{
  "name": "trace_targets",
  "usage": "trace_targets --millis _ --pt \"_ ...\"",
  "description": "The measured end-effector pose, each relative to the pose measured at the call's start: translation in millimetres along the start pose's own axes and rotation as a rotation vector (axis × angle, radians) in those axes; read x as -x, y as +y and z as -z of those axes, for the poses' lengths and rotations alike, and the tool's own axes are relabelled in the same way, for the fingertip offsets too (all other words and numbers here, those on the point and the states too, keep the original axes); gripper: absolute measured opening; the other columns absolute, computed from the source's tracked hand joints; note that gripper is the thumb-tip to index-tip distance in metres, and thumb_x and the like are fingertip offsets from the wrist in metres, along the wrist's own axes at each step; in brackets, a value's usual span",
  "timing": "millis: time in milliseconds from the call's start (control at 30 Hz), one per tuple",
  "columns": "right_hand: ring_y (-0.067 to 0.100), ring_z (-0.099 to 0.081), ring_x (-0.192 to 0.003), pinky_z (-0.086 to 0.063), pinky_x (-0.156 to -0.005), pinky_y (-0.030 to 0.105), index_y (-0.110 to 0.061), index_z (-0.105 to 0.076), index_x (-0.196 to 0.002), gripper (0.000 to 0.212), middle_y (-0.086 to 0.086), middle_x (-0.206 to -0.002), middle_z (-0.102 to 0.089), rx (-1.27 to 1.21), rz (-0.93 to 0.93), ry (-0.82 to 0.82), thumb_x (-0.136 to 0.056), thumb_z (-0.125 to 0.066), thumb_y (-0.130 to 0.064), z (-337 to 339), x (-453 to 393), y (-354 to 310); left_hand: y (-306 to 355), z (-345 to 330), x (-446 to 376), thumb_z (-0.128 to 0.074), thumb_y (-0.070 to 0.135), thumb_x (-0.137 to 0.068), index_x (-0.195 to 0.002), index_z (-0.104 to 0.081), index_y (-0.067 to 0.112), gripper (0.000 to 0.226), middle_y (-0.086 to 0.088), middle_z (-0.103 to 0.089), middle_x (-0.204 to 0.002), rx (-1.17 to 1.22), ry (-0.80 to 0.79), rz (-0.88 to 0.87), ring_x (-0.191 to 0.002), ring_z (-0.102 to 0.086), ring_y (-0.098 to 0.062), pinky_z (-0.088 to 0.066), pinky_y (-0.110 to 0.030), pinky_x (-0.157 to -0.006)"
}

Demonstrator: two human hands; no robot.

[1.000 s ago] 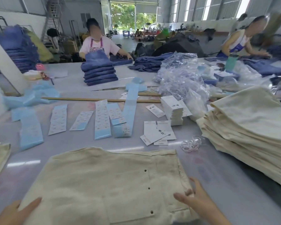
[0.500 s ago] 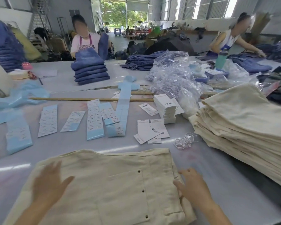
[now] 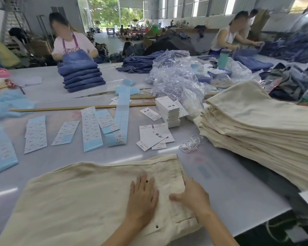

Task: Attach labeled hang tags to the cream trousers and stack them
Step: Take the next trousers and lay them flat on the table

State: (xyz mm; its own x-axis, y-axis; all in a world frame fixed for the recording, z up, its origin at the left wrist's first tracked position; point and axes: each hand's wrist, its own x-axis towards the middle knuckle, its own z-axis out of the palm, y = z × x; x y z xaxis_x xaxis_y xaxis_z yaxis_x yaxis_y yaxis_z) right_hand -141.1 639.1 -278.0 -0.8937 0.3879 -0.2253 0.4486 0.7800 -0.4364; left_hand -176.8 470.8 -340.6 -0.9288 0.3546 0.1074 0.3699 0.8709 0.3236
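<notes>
A folded pair of cream trousers (image 3: 89, 197) lies flat on the counter (image 3: 220, 183) right in front of the person, waistband end toward the right. The left hand (image 3: 142, 196) rests flat on the cloth, fingers straight and a little spread, holding nothing. The right hand (image 3: 192, 194) sits at the waistband edge with its fingers curled over the cloth there; whether they truly pinch it I cannot tell. This looks like the step of readying the waistband for tagging. Next comes reaching for a hang tag (image 3: 156, 136) and a string from the white bundle (image 3: 189, 143), both well beyond the trousers, with the cream stack (image 3: 256, 125) waiting at right.
</notes>
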Motion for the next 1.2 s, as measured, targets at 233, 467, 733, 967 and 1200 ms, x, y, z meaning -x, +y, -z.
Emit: trace_targets --millis 233,467,733,967,1200 --pt "0.021 -0.062 -0.086 -0.045 -0.067 0.038 -0.021 -0.068 -0.095 0.029 -0.002 -0.094 -0.062 0.119 0.295 0.442 -0.068 -0.078 -0.023 -21.3 31.0 -12.5 41.4 31.5 -9.4 -0.062 0.045 -0.086 -0.064 -0.056 0.02 0.033 0.009 -0.055 -0.061 0.796 -0.008 0.233 -0.058 -0.05 0.001 -0.036 -0.019 -0.059" --pt "0.02 -0.066 -0.069 -0.05 -0.058 0.04 -0.02 -0.07 -0.059 0.019 -0.002 -0.08 -0.067 -0.09 0.45 0.523 -0.06 -0.089 -0.021 -30.3 43.1 -0.9 40.6 30.8 -30.1 -0.053 0.023 -0.092 -0.053 -0.035 0.018 0.044 0.006 -0.038 -0.051 0.64 -0.037 0.289 -0.05 -0.035 -0.009 -0.026 -0.026 -0.051" --pt "0.012 -0.052 -0.074 -0.037 -0.08 0.033 -0.025 -0.055 -0.076 0.018 -0.008 -0.077 -0.058 -0.21 0.031 0.301 -0.086 -0.057 -0.039 -10.1 18.3 10.1 27.7 29.9 -38.5 -0.044 0.026 -0.097 -0.055 -0.041 0.016 0.043 0.001 -0.046 -0.056 0.828 -0.077 0.436 -0.055 -0.044 -0.018 -0.032 -0.029 -0.055" --pt "0.007 -0.058 -0.051 -0.029 -0.068 0.029 -0.027 -0.066 -0.057 0.014 -0.012 -0.056 -0.058 -0.058 0.514 0.668 -0.068 -0.058 -0.03 -27.8 19.4 -11.4 41.8 42.6 -54.7 -0.06 0.063 -0.075 -0.046 -0.041 0.019 0.056 0.008 -0.046 -0.045 0.598 -0.253 0.358 -0.048 -0.045 -0.009 -0.031 -0.022 -0.046" --pt "0.009 -0.048 -0.044 -0.031 -0.068 0.029 -0.021 -0.057 -0.045 0.035 -0.01 -0.049 -0.053 0.0 0.643 0.711 -0.078 -0.056 -0.035 -33.7 20.3 -4.6 25.7 37.8 -46.4 -0.063 0.017 -0.064 -0.074 -0.067 0.013 0.012 0.004 -0.064 -0.067 0.832 -0.297 0.38 -0.063 -0.059 -0.009 -0.045 -0.021 -0.056"
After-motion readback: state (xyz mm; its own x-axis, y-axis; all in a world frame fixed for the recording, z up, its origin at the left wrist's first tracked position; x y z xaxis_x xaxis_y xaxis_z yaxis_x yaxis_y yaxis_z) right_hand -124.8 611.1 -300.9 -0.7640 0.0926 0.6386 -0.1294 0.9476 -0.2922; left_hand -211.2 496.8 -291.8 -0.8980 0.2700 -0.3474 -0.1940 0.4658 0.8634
